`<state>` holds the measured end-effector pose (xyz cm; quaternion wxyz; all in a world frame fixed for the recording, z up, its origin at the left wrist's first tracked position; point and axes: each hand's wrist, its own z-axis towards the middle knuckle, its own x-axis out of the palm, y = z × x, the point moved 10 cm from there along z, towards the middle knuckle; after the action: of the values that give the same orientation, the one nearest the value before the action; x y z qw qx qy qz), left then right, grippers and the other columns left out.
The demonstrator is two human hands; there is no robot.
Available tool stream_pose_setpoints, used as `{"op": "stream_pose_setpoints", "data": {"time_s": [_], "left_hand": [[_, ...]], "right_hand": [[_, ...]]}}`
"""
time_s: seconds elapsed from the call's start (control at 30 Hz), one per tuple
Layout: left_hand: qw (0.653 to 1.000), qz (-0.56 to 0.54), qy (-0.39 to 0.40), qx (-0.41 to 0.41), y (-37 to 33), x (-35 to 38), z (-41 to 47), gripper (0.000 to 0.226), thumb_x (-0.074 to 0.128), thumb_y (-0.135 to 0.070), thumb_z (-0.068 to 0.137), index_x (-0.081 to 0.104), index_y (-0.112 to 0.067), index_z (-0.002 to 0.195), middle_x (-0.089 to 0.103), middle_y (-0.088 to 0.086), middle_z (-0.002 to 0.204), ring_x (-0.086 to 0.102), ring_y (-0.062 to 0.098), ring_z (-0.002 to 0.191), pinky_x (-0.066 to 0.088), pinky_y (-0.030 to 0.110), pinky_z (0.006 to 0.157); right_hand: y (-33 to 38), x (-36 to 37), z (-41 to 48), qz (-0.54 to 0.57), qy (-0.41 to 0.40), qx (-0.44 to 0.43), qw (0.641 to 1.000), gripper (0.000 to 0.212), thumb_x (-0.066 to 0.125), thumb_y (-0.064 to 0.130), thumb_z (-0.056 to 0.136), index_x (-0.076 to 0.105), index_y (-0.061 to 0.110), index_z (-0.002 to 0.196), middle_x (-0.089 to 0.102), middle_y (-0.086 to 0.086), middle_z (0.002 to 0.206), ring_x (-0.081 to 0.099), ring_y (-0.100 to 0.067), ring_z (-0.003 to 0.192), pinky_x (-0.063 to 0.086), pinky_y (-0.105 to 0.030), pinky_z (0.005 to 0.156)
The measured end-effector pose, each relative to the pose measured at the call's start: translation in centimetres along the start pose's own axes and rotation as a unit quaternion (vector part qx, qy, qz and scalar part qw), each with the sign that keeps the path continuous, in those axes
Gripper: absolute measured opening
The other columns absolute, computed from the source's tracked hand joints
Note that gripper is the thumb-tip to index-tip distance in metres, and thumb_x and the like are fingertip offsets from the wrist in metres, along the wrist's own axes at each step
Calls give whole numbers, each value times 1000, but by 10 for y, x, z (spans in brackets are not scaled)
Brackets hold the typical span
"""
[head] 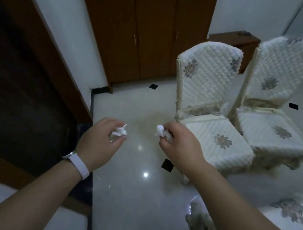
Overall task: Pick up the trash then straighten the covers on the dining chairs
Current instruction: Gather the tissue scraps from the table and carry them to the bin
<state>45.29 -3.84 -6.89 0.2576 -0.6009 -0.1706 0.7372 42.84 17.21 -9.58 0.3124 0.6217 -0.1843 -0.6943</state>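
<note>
Head view, looking down at two bare forearms stretched out over a glossy pale floor [135, 182]. The left hand [100, 138], with a white wristband [78, 163] behind it, pinches a crumpled tissue [118, 132] in curled fingers. The right hand [180, 143] pinches a second tissue [161, 131] the same way. Both wads are held up off the floor, near each other but apart. They look feather-light, soft and easy to crush, so a loose fingertip pinch should be enough.

Just beyond the right hand, two dining chairs stand side by side. The near chair cover [209, 76] and the far chair cover [281, 76] are quilted white cloth with grey flower patches. The cloth looks thick, limp and light, and is probably best tugged by its edges and corners. More of the same cloth shows at the lower right; what it covers cannot be told.

Count: two hands, two tissues, two chairs. A brown cabinet [150, 34] stands behind them.
</note>
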Motion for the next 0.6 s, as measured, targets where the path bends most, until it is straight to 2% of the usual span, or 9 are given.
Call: {"op": "stream_pose_setpoints", "data": {"time_s": [0.1, 0.23, 0.37, 0.5, 0.6], "left_hand": [[1000, -7, -9, -9, 27, -5, 29, 30, 71, -19, 86, 66, -16, 115, 61, -5, 110, 54, 5, 94, 38, 12, 79], [1000, -24, -5, -8, 68, -1, 76, 30, 72, -18, 85, 66, -17, 114, 60, -6, 109, 55, 7, 94, 40, 14, 77], [999, -53, 5, 1, 113, 5, 136, 29, 70, -17, 86, 66, -16, 115, 56, -10, 105, 53, 4, 91, 35, 4, 74], [996, -84, 23, 24, 151, -3, 201, 28, 68, -20, 88, 65, -17, 116, 56, -9, 105, 54, 5, 91, 34, 2, 73], [995, -86, 27, 43, 175, -9, 249, 28, 68, -22, 88, 65, -17, 116, 59, -6, 108, 54, 7, 91, 40, 10, 75]], "right_hand": [[7, 17, 33, -8, 7, -10, 1000, 17, 57, 32, 90, 63, 25, 104, 61, 6, 92, 57, -16, 85, 50, -38, 72], [8, 39, 82, -26, 6, 6, 1000, 15, 57, 30, 91, 63, 22, 103, 59, 7, 90, 54, -15, 82, 45, -32, 69], [13, 60, 140, -58, -3, 29, 998, 15, 57, 28, 89, 62, 23, 103, 58, 9, 93, 55, -15, 82, 46, -33, 70], [38, 76, 208, -77, -20, 42, 996, 16, 58, 27, 89, 63, 23, 103, 59, 8, 94, 55, -15, 82, 49, -36, 71], [62, 86, 252, -116, -24, 13, 993, 19, 59, 24, 88, 64, 18, 106, 60, 2, 96, 55, -20, 83, 46, -34, 67]]}}
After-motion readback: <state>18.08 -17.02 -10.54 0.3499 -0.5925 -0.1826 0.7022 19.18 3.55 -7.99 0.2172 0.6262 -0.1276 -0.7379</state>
